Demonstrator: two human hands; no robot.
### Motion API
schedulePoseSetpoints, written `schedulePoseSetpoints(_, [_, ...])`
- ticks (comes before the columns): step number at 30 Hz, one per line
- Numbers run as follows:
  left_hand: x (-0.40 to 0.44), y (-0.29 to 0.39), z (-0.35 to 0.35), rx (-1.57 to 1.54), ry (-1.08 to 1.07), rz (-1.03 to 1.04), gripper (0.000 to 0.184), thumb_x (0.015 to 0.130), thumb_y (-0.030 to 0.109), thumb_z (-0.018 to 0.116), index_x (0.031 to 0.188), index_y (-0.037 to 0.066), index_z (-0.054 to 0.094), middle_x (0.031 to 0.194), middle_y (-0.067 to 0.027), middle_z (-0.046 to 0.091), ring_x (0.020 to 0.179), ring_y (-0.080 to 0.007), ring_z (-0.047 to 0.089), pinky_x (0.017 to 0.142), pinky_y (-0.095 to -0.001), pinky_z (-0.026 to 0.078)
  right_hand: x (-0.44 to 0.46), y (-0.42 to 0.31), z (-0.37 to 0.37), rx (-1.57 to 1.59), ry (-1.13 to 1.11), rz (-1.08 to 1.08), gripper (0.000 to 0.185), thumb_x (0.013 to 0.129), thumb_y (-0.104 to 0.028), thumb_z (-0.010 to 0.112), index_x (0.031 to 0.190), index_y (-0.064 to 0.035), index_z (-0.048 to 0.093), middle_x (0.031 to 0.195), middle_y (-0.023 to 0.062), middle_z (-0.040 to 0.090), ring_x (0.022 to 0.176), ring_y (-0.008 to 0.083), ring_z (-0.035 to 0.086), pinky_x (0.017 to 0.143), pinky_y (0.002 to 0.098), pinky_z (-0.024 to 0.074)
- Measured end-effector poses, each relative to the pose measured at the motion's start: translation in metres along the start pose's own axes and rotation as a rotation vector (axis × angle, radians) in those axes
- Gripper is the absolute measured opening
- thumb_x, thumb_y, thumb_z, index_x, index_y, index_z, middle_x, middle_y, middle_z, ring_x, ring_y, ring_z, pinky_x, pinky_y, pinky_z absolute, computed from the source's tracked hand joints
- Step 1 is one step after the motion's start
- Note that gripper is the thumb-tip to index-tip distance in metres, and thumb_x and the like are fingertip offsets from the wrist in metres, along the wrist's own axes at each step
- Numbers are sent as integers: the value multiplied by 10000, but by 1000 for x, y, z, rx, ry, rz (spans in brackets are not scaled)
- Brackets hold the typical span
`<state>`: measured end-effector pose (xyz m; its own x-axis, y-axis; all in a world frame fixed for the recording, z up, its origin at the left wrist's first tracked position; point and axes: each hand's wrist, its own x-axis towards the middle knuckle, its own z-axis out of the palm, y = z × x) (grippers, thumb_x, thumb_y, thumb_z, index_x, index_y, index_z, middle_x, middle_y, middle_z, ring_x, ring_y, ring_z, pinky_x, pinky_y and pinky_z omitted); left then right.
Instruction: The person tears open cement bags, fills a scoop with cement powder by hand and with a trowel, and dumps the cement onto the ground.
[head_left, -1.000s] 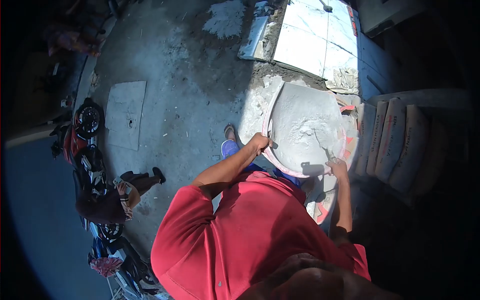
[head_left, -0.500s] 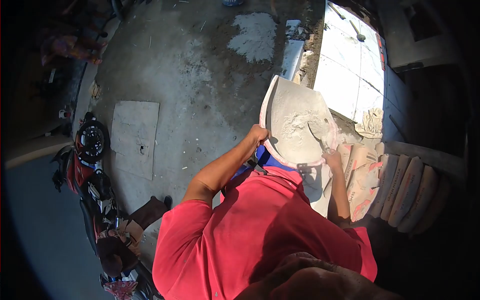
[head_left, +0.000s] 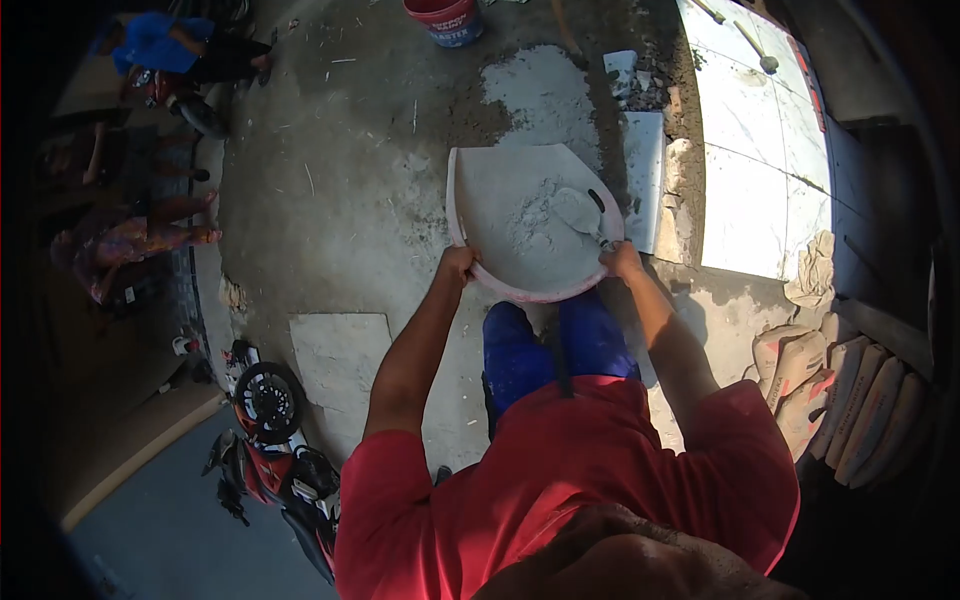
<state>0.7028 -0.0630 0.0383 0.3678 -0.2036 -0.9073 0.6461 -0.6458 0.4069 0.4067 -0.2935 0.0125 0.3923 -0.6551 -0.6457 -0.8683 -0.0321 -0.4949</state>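
Observation:
A wide, pale scoop-shaped tray (head_left: 490,215) with a pinkish rim is held in front of my legs. Grey powder (head_left: 535,225) lies in its middle. My left hand (head_left: 462,262) is closed on the tray's left rim. On the right rim, my right hand (head_left: 622,260) is closed too, with the handle of a trowel (head_left: 577,210) beside or under its fingers. The trowel's blade rests in the powder. Past the tray, a patch of grey powder (head_left: 545,95) lies on the floor.
A red and blue bucket (head_left: 447,20) stands at the top. White tiles (head_left: 745,205) and a long-handled mallet (head_left: 762,58) are at the right, above cement bags (head_left: 865,410). At the left are a motorcycle (head_left: 268,465), a flat board (head_left: 342,362) and a person in blue (head_left: 160,42).
The view has turned and moved away from the cement bags, with the tray carried along in both hands. The bucket and the person in blue have come fully into view.

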Motion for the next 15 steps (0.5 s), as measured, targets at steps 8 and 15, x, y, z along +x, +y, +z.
schedulePoseSetpoints(8, [204,140,-54,45,121,-60,415,674,-29,582,1065,-152,516,924,-233,591,754,-352,629,609,-464,535,158,-96,78,97,-262,362,286,744,-260,570,674,15,606,612,128,614,516,185,632,441,311,522])
schedulePoseSetpoints(15, [393,164,-53,-169,-27,30,249,616,-102,556,856,-165,580,824,-171,575,700,-319,586,595,-431,457,234,-138,123,-93,-512,625,268,754,-224,543,574,-31,593,507,90,553,407,175,529,375,304,417])
